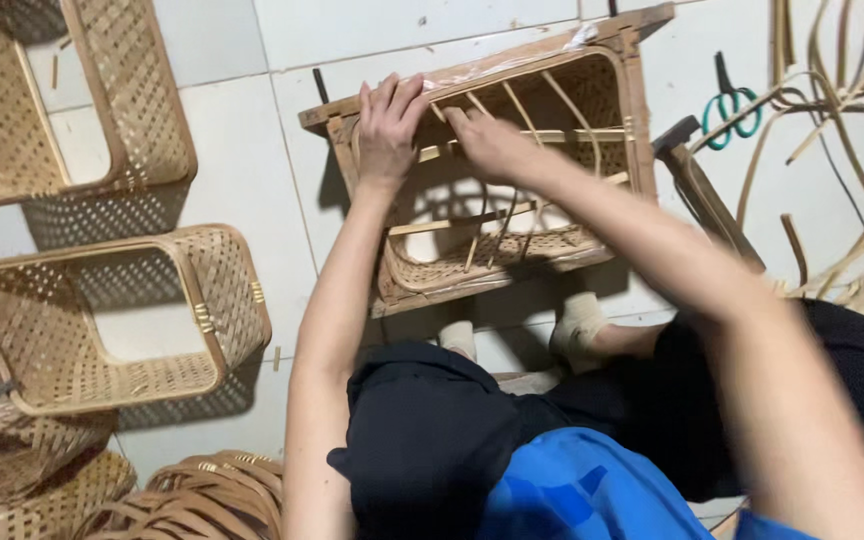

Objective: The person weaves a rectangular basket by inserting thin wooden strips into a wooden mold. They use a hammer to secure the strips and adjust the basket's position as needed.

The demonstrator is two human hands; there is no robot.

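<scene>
In the upper middle of the frame, the woven basket [497,150] in its wooden frame already has its walls, but thin bamboo strips [512,140] cross its opening loosely, so I judge the work is about half done. The left hand [388,125] grips the frame's upper left rim with fingers curled over it; the right hand [487,143] pinches one strip. I count two finished baskets [102,320] at the left, one pair of green scissors [730,105] and one hammer [702,190] at the right.
</scene>
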